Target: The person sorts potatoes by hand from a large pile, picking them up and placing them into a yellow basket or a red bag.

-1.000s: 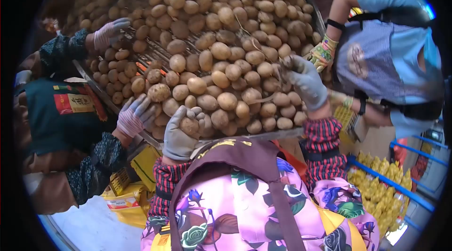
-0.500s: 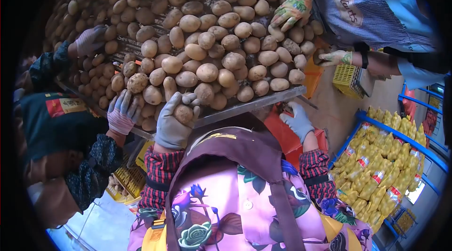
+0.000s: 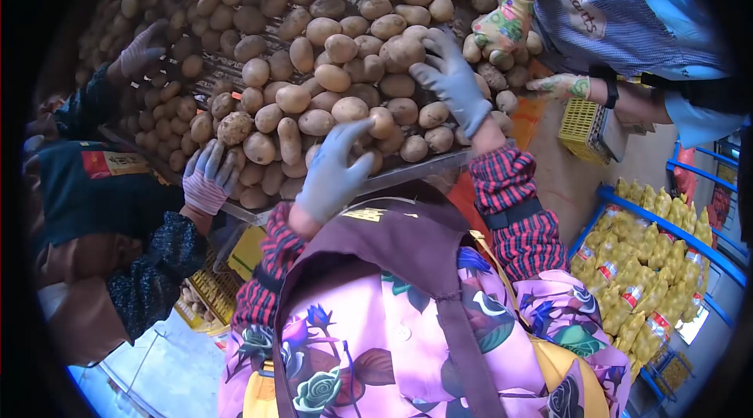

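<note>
Potatoes (image 3: 318, 121) are heaped over a slatted sorting table. My left hand (image 3: 333, 171), in a grey glove, hovers at the table's near edge. Its fingers are apart and point at a small potato (image 3: 382, 122), with nothing in the palm. My right hand (image 3: 455, 85), gloved alike, reaches over the heap to the right. Its fingers are spread, with the tips right beside a larger potato (image 3: 402, 51). The metal rim (image 3: 408, 173) of the table runs below both hands.
At the left, a co-worker's striped glove (image 3: 210, 176) rests at the table edge. Another co-worker's flowered glove (image 3: 503, 26) is on potatoes at the right. A yellow crate (image 3: 584, 132) stands beyond, and bagged potatoes (image 3: 627, 277) fill a blue-framed rack.
My left hand has let go of a potato and shifted right. My right hand has risen from below the table edge onto the heap. The co-worker's flowered glove has moved slightly.
</note>
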A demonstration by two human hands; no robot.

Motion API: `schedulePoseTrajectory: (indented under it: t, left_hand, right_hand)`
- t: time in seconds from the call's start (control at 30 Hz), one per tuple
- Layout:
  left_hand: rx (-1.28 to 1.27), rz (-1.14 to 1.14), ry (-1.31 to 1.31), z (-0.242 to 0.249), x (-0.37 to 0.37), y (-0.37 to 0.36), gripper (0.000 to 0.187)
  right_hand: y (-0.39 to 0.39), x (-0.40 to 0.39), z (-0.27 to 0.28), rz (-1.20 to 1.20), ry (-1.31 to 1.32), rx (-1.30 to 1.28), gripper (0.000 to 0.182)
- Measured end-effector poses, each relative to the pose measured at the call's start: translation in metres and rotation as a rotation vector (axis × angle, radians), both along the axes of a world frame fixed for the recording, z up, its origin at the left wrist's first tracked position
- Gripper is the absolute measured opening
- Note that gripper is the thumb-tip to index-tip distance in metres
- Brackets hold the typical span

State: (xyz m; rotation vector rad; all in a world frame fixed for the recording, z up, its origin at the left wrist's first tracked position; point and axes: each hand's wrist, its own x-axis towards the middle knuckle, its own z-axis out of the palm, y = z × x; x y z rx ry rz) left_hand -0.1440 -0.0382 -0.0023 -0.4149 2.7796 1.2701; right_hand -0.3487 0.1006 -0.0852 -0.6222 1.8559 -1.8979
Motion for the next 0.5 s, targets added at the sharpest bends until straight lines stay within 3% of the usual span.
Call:
schedulePoseTrajectory:
  t: [0.03, 0.07, 0.1, 0.13, 0.17, 0.23, 0.27, 0.3, 0.37, 0.4, 0.43, 0.47, 0.5]
  left_hand:
    - [0.008, 0.004, 0.003, -0.002, -0.01, 0.004, 0.053]
    - [-0.256, -0.095, -0.065, -0.004, -0.022, 0.007, 0.05]
    - [-0.522, -0.194, -0.132, -0.004, -0.034, 0.01, 0.047]
    - [-0.642, -0.334, -0.228, -0.004, -0.046, 0.017, 0.036]
    - [-0.635, -0.333, -0.22, -0.011, -0.057, 0.021, 0.036]
    - [-0.783, -0.399, -0.43, -0.038, -0.078, 0.027, 0.031]
    - [-0.764, -0.4, -0.392, -0.048, -0.08, 0.025, 0.03]
    - [-0.738, -0.419, -0.444, -0.049, -0.085, 0.023, 0.034]
    - [-0.671, -0.457, -0.433, -0.018, -0.091, 0.017, 0.036]
    - [-0.558, -0.458, -0.345, -0.019, -0.09, 0.003, 0.043]
    - [-0.282, -0.403, -0.312, -0.012, -0.093, -0.01, 0.046]
    - [0.179, -0.201, -0.389, -0.004, -0.088, -0.018, 0.048]
    - [0.636, 0.015, -0.453, 0.012, -0.081, -0.019, 0.05]
  right_hand:
    - [0.006, 0.003, -0.002, -0.114, -0.182, -0.216, 0.059]
    - [0.016, 0.007, -0.012, -0.084, -0.177, -0.003, 0.049]
    - [0.021, 0.011, -0.029, -0.009, 0.109, 0.257, 0.037]
    - [0.024, 0.02, -0.026, 0.031, 0.096, 0.287, 0.033]
    - [0.031, 0.031, -0.023, 0.067, 0.081, 0.322, 0.028]
    - [0.049, 0.042, -0.024, -0.046, 0.333, 0.395, 0.028]
    - [0.053, 0.06, 0.012, -0.068, 0.029, 0.386, 0.026]
    - [0.067, 0.076, 0.001, -0.022, 0.168, 0.494, 0.026]
    - [0.089, 0.112, -0.014, 0.128, 0.368, 0.355, 0.027]
    - [0.099, 0.124, -0.009, 0.209, 0.364, 0.35, 0.027]
    - [0.106, 0.13, -0.006, 0.291, 0.36, 0.341, 0.027]
    - [0.11, 0.127, -0.009, 0.279, 0.356, 0.335, 0.027]
    - [0.115, 0.123, -0.012, 0.064, 0.351, 0.386, 0.028]
